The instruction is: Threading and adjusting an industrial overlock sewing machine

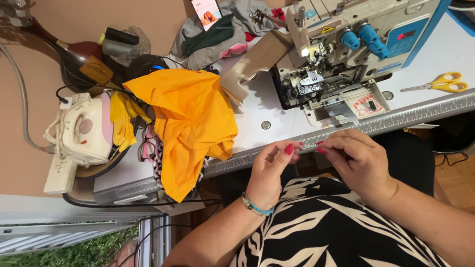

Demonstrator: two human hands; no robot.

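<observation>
- Left hand [271, 170] and right hand [357, 159] together, each grip pinched on a small pale strip [308, 146] at the counter [277, 111] edge.
- Orange cloth [190, 121] heaped well left; sewing machine [346, 54] just behind; yellow scissors [443, 83] far right.

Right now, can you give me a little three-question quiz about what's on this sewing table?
1. True or false: the yellow-handled scissors lie on the bright orange cloth.
2. Which sits nearest the white electric iron? A) the white sewing machine B) the orange cloth C) the scissors
3. Fill in: the left hand and right hand pinch a small thin thing together in front of the ____ machine.

Key: 1 false, they lie on the white table, right of the machine; 2 B; 3 sewing.
</observation>
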